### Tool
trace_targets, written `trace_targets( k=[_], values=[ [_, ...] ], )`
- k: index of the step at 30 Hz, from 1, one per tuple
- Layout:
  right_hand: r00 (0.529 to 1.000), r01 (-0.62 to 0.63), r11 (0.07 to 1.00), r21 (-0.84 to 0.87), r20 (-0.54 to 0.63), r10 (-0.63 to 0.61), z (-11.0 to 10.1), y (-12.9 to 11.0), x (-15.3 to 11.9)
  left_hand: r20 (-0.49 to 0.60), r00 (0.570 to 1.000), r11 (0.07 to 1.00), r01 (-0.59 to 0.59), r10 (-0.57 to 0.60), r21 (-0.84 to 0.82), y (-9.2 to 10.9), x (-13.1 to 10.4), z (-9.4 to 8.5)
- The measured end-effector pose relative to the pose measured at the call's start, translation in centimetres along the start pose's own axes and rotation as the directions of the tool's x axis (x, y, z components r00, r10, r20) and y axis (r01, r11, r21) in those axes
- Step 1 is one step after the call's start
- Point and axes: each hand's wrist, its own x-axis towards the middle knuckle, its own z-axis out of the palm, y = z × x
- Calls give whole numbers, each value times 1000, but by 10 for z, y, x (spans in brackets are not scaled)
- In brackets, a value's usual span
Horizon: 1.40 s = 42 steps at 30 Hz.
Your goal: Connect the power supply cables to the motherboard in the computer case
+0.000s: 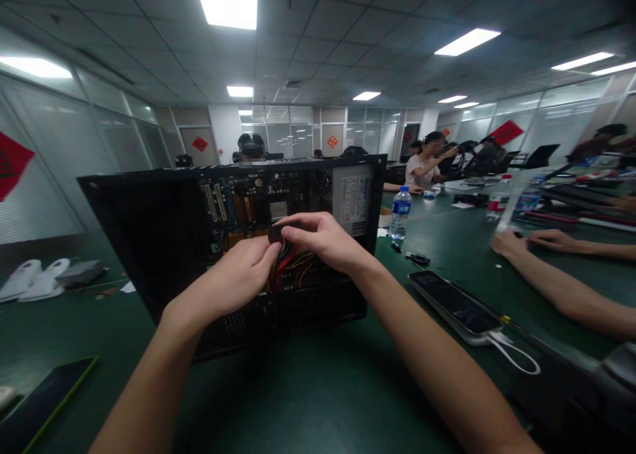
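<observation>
An open black computer case point(134, 225) stands on the green table in front of me, its inside facing me. Both hands meet before its middle. Between the fingertips of my right hand point(325, 240) is a dark cable connector point(275, 233), with coloured wires point(284, 262) hanging below it. My left hand point(243, 265) is closed at the same connector and its wires, pinching from the left. Behind the hands show the motherboard point(253, 205) with its slots and a pale square part. A silver power supply point(352, 199) sits at the case's upper right.
On the green table point(308, 388) to the right lie a phone point(454, 301) with a white cable, a small black cable, and a water bottle point(400, 214). A neighbour's forearms point(571, 275) rest farther right. A green-edged phone point(50, 401) lies at left, white slippers point(37, 278) beyond.
</observation>
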Motion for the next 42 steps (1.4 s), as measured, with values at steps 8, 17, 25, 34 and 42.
trace_targets(
  k=[8, 17, 25, 34, 42],
  values=[
    [1000, 9, 1000, -9, 8, -9, 0, -1, -1, 40, 999, 1000, -11, 13, -27, 2, -1, 2],
    [1000, 23, 999, -29, 13, -23, 5, 4, 1, 91, 996, 1000, 3, -4, 6, 4, -1, 1],
    [995, 81, 980, -181, -38, -89, 6, 1, 0, 122, 992, 998, -17, 9, 63, 5, -3, 12],
    [980, 130, 881, -456, -77, -185, 11, 7, 1, 138, 990, 999, -20, 15, 35, 2, 1, 18],
    [981, 123, 906, -404, -88, -173, 5, 11, 5, 40, 998, 998, -58, 57, 37, -11, 5, 6]
  ],
)
